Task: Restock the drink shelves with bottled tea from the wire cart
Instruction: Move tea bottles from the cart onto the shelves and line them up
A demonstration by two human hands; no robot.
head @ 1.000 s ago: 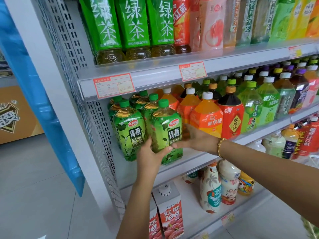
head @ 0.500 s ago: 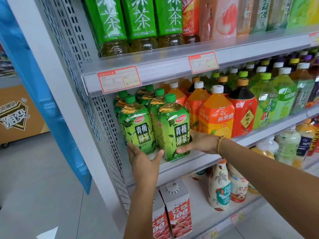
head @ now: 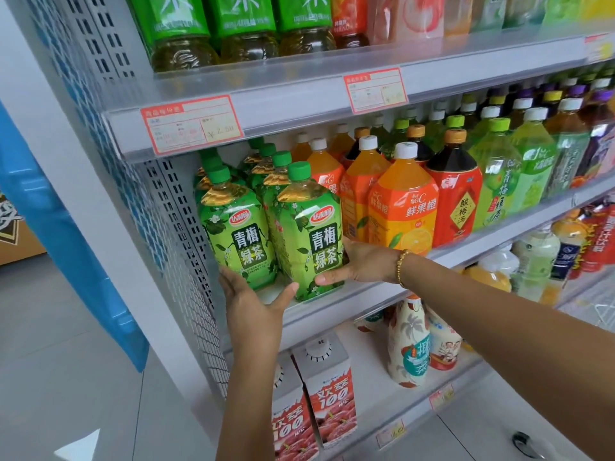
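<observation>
Two green plum-tea bottles stand side by side at the front left of the middle shelf, with more of the same behind them. My right hand wraps the lower right side of the right green tea bottle, thumb across its front near the base. My left hand is spread open below them. Its fingertips touch the base of the left green tea bottle and its thumb reaches toward the right bottle's foot. Both bottles are upright on the shelf.
Orange juice bottles and a red-labelled bottle stand right beside the tea. Red-and-white cartons sit on the shelf below. The upper shelf hangs close over the caps. A blue panel leans at left.
My left hand has left the right bottle and dropped to the base of the left one. My right hand has slid lower on the right bottle. The view has moved closer.
</observation>
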